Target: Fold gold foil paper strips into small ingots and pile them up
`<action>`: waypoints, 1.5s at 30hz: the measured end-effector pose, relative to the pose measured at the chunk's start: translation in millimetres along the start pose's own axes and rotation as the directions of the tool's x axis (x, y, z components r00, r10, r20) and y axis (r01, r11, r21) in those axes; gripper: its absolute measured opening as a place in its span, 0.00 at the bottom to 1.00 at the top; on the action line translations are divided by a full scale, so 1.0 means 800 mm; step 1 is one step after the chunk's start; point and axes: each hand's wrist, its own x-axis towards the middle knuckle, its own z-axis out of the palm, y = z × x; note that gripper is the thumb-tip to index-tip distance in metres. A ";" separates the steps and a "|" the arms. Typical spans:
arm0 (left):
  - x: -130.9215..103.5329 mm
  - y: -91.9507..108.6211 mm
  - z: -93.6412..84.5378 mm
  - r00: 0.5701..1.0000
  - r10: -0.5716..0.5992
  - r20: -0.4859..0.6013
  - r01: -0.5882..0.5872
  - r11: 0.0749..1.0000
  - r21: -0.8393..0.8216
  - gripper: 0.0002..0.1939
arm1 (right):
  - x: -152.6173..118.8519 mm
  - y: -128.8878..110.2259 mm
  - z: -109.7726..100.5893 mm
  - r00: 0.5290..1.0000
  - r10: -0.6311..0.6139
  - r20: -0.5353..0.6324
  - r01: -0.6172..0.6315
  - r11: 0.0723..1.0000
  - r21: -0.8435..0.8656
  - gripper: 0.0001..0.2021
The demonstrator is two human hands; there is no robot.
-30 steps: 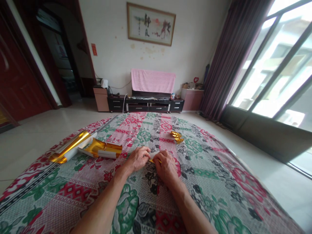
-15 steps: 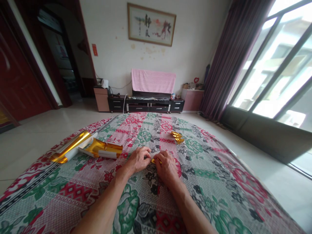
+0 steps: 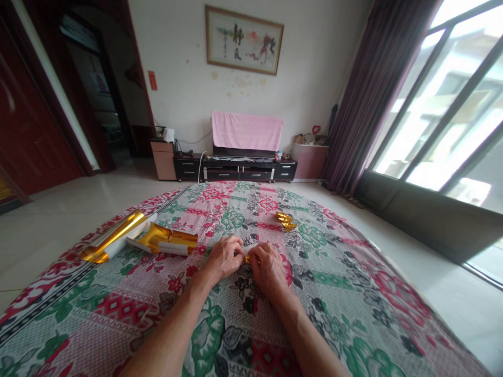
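Near the middle of the cloth, my left hand [image 3: 226,256] and my right hand [image 3: 269,265] are close together, fingers bent in a pinch. Between them is a small piece of gold foil paper [image 3: 247,259], with a white side showing above the fingertips; most of it is hidden by my fingers. Beyond my right hand lie several small folded gold foil pieces [image 3: 286,222] in a cluster. Off to the left rest curled gold foil sheets [image 3: 173,237] with white backs, one partly rolled and overlapping the other.
A flowered red, green and grey cloth [image 3: 334,324] covers the rounded surface under my hands. Across the tiled floor [image 3: 118,191] stands a low dark cabinet [image 3: 239,172] below a pink towel [image 3: 247,131]. A purple curtain [image 3: 381,89] and windows are on the right.
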 end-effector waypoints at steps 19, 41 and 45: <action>0.002 0.001 0.003 1.000 -0.009 0.003 0.009 1.000 0.001 0.06 | -0.001 -0.004 0.001 1.000 0.014 -0.017 -0.014 1.000 0.006 0.10; 0.003 0.003 0.001 0.999 -0.003 0.045 0.003 1.000 0.005 0.07 | 0.006 0.009 -0.005 0.998 -0.024 0.059 0.017 0.993 0.119 0.09; 0.003 0.007 0.001 0.998 -0.038 0.058 0.036 0.999 0.031 0.09 | 0.005 0.005 -0.007 0.998 -0.017 0.053 0.011 0.993 0.119 0.10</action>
